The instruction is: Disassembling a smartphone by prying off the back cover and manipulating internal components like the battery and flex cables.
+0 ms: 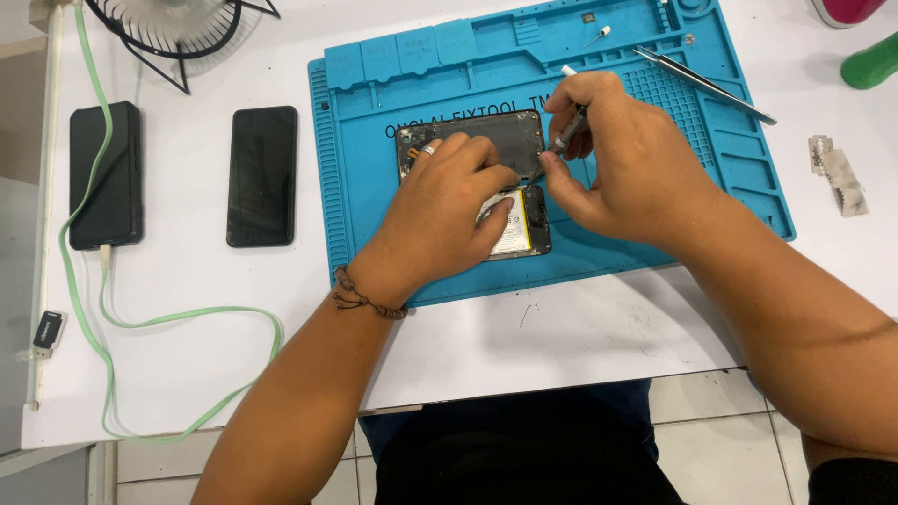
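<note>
Our left fingers (486, 173) press down flat on the opened phone (477, 178) that lies in the middle of the blue mat (374, 234), holding it rather than gripping it, while our right fingers (561, 173) are pinched around a thin screwdriver (571, 126) whose tip meets the phone's right edge. To do this well, we judge, the left hand (440, 220) should keep the phone pinned so it cannot slide, and the right hand (622, 154) should hold the tool steady and press lightly, since the white battery (514, 229) sits just beneath the working spot. Far left on the white surface (561, 337) a black power bank (106, 173) is plugged into a green cable (187, 318), and a second dark phone (263, 175) lies beside it. The mat's shallow trays along its top edge hold little: a small white-tipped part (603, 34) in one, a tiny dark chip (587, 17) in another. Tweezers (702, 84) rest across the mat's right side, and razor blades (837, 173) lie on the surface beyond.
</note>
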